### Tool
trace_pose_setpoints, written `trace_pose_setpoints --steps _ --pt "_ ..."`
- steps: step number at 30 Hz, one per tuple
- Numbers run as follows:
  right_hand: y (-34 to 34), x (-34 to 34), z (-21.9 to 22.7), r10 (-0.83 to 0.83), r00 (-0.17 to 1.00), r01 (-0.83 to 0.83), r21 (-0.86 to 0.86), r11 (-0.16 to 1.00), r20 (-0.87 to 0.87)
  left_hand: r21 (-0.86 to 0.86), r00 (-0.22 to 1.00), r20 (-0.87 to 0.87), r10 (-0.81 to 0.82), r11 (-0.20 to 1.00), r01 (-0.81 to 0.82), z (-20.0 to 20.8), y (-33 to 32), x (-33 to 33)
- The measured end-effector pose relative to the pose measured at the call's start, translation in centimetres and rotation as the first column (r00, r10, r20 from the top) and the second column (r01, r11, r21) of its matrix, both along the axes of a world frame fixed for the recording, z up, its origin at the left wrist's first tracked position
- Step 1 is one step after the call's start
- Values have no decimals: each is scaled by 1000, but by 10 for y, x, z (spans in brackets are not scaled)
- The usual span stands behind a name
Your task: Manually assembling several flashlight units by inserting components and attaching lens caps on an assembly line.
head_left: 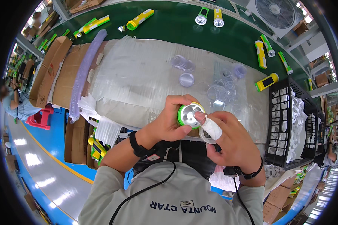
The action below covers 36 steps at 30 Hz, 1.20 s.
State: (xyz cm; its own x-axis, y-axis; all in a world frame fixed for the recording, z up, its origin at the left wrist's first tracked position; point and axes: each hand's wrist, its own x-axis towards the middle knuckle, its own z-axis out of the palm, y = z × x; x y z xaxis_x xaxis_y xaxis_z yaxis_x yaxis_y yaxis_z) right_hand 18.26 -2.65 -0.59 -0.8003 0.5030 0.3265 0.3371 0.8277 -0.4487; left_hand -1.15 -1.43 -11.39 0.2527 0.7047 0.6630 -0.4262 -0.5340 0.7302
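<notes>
The left hand (pixel 168 122) is curled around a green-and-yellow flashlight (pixel 187 115) at the centre of the frame, its shiny reflector turned up to view. Just to the right, the right hand (pixel 231 139) is half closed, with a clear round lens (pixel 206 138) held in its fingers; a white wrap (pixel 212 129) covers one finger, and a fingertip overlaps the reflector, though whether it touches cannot be told. Above the hands, clear discs (pixel 186 79) lie scattered on a pale plastic sheet (pixel 139 71), most of them right of centre. At the right of the frame, a black crate (pixel 290 112) holds white plastic parts (pixel 297 110). More flashlights (pixel 141 19) lie or stand on the green tabletop (pixel 172 28) along the top, and a purplish roll (pixel 87 75) lies at upper left over cardboard (pixel 65 80).
</notes>
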Motion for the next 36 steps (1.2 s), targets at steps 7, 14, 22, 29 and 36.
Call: trace_pose_setpoints --steps 7,14,22,29,36 --pt "-1 11 14 -149 981 120 -217 969 -124 61 999 -32 5 998 -3 -5 2 -3" --pt "22 -20 26 -5 997 -4 -124 992 -74 55 994 -81 80 996 -76 -8 -4 -1" --pt "20 -31 25 38 998 -23 -269 963 50 131 978 -191 78 990 -54 12 -3 -11" --pt "14 -35 37 -129 947 175 -137 975 295 228 741 -620 258 963 -145 50 -5 -29" --pt "12 -34 39 2 993 13 -120 993 120 273 769 -568 294 948 -160 54 -5 -31"
